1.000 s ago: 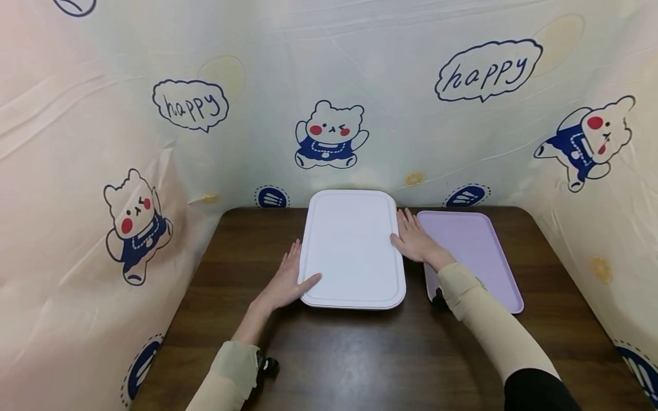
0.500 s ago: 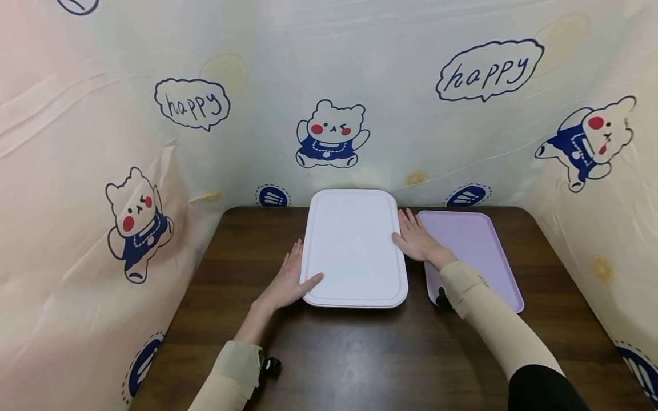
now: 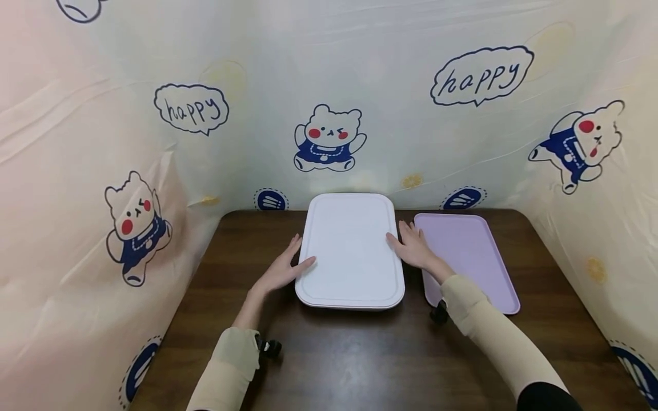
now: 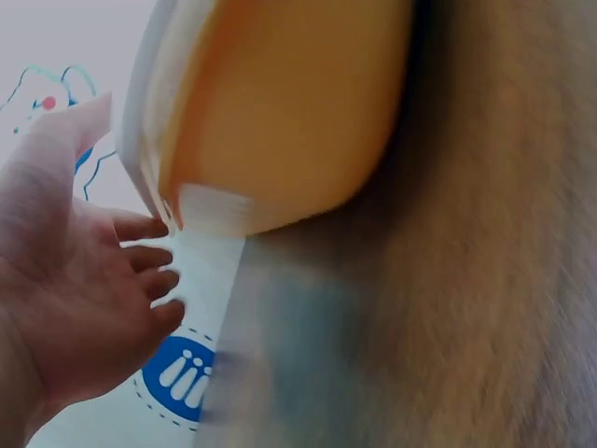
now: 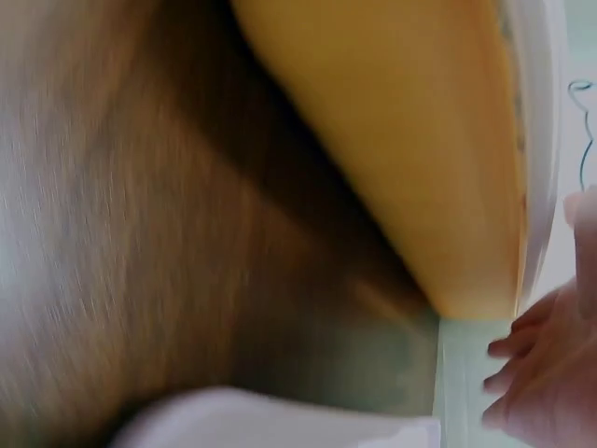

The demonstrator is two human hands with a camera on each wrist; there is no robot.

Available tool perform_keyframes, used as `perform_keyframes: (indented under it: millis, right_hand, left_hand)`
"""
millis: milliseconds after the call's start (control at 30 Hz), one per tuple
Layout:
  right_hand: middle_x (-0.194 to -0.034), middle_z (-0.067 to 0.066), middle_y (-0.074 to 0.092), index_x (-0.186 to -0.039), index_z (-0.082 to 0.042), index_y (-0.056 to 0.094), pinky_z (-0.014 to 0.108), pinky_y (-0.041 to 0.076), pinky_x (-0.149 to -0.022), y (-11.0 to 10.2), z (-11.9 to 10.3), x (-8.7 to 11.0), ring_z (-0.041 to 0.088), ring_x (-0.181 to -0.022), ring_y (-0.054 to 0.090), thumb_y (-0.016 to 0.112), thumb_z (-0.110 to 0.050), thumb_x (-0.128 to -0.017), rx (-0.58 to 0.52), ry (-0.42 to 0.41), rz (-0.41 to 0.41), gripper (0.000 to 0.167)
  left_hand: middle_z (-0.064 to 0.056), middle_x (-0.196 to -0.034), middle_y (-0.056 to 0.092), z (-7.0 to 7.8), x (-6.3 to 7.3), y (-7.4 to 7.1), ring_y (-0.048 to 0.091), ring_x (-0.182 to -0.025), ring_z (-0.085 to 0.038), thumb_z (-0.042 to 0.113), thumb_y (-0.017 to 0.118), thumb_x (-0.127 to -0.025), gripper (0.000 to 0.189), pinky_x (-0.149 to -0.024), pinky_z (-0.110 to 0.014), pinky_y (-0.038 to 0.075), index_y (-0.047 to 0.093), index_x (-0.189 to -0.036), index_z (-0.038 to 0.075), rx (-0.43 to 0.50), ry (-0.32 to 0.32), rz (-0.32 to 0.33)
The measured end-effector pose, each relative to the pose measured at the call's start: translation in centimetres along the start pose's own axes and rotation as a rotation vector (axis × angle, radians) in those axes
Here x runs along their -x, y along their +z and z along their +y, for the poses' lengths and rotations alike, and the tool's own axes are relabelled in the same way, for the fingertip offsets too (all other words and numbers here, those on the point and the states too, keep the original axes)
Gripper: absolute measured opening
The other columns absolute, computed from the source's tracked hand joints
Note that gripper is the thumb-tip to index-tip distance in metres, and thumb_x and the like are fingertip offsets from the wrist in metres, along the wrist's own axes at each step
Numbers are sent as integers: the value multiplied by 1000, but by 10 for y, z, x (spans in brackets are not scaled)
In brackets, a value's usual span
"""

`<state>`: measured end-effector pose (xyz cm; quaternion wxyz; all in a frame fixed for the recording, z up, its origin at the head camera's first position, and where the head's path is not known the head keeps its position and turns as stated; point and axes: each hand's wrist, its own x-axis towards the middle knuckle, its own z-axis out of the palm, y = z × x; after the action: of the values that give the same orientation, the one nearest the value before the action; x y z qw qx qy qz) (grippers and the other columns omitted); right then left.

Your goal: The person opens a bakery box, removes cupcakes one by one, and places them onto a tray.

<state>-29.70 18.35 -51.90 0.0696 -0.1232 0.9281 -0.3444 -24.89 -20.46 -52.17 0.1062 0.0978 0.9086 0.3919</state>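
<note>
A box with a white lid point(image 3: 351, 251) and a yellow-orange body point(image 4: 298, 112) stands at the back middle of the table. In the head view the lid hides the body; both wrist views show the body's side below the lid. My left hand point(image 3: 277, 273) is at the lid's left edge, thumb over the top and fingers spread along the side. On the opposite edge is my right hand point(image 3: 413, 246), its thumb over the lid and its fingers pointing away. In the left wrist view, the fingertips point(image 4: 168, 280) show loosely bent near the rim.
A shallow lilac tray point(image 3: 462, 251) lies right of the box, partly under the right forearm. The brown wooden table point(image 3: 339, 354) extends in front of the box. A printed cloth point(image 3: 257, 114) hangs behind and along both sides.
Both hands have shifted slightly along the lid's edges, and the right fingers now stand more apart from it. The lid's near end looks slightly wider and a little further left. The tray stays put.
</note>
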Motion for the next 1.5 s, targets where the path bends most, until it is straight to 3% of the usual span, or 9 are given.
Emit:
perform_keyframes:
  millis: [133,267,400,567,700,900,1067,1233,1500]
  right_hand:
    - [-164,42,43,-168,13,27,68,30,-133,4,-5,6,57,-155,44,43,-52,-113,-181,9,-29,86]
    - [-140,38,65,-164,11,37,53,63,-104,6,-17,11,45,-117,74,51,-35,-112,-343,88,-77,70]
    - [-146,37,62,-161,14,39,45,60,-106,6,-22,12,40,-124,71,52,-29,-112,-403,201,-70,66]
    - [-155,38,54,-160,17,38,50,51,-120,2,-32,13,41,-137,61,50,-24,-112,-498,289,-101,65]
    - [-160,39,50,-162,17,35,53,45,-126,-8,-38,18,41,-143,56,47,-18,-111,-576,278,-118,63]
    - [-171,36,38,-168,12,28,61,31,-136,-31,-42,27,48,-161,38,44,-16,-113,-423,163,-142,64]
    - [-163,37,49,-170,9,26,53,54,-115,-51,-44,35,47,-140,60,45,-16,-113,-355,82,-190,64]
    - [-143,40,65,-172,7,18,44,67,-100,-60,-36,35,23,-105,79,50,-11,-113,-500,40,-274,70]
    - [-134,25,74,-174,4,9,30,68,-93,-54,-27,32,8,-100,78,56,3,-110,-737,-19,-318,80]
  left_hand:
    - [-15,-187,9,-1,-6,-5,13,-173,-42,53,62,-109,94,-139,-65,18,15,-177,11,192,-65,-52]
    - [-15,-186,15,-2,-8,-6,20,-172,-41,49,63,-110,88,-140,-62,20,18,-178,16,379,-127,-86]
    - [-14,-185,20,-1,-8,-7,20,-172,-38,45,61,-112,80,-141,-62,16,23,-177,17,513,-144,-100]
    - [-13,-186,21,0,-5,-11,19,-173,-34,36,60,-113,73,-142,-59,14,30,-174,10,618,-158,-73]
    - [-14,-185,21,4,-3,-15,21,-173,-34,28,65,-112,69,-141,-56,21,37,-170,3,596,-108,-6]
    - [-23,-166,54,19,4,-25,56,-148,-39,27,70,-109,63,-128,-53,48,49,-165,5,449,-63,80]
    - [-27,-148,66,26,8,-35,71,-119,-30,23,70,-110,60,-107,-48,64,50,-165,8,420,-54,68]
    - [-28,-145,68,25,9,-43,76,-107,-23,19,72,-108,65,-98,-50,68,47,-167,13,438,-50,29]
    - [-25,-139,71,16,10,-57,80,-101,-20,19,78,-103,71,-89,-44,71,48,-168,21,462,-58,1]
